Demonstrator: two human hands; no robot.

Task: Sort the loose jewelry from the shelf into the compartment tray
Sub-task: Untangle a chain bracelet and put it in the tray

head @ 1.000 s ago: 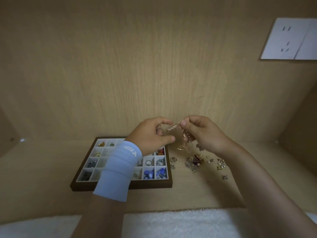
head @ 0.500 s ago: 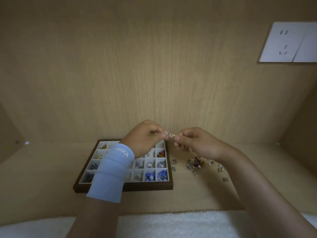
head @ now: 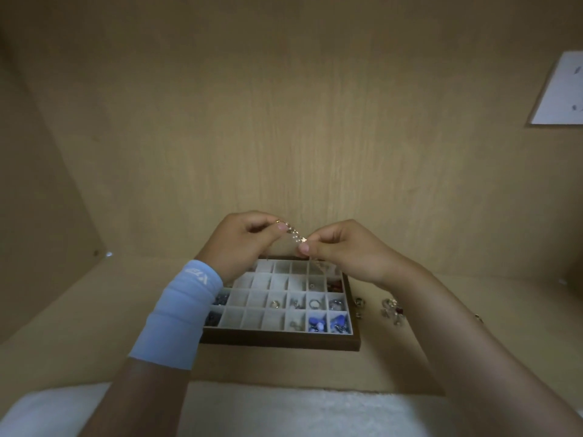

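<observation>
Left hand (head: 239,244), right hand (head: 344,247) pinch chain (head: 295,233) (mid-air) over tray (head: 284,340) far edge.

Pale wood back panel (head: 284,121) before me; white socket plate (head: 560,89) at its right, shelf (head: 79,310) and fleecy cloth (head: 284,414) below.

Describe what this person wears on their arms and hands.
The left forearm carries a light blue wrist sleeve with a white logo near the left hand. The right hand and its forearm are bare. No gloves or watch visible.
</observation>
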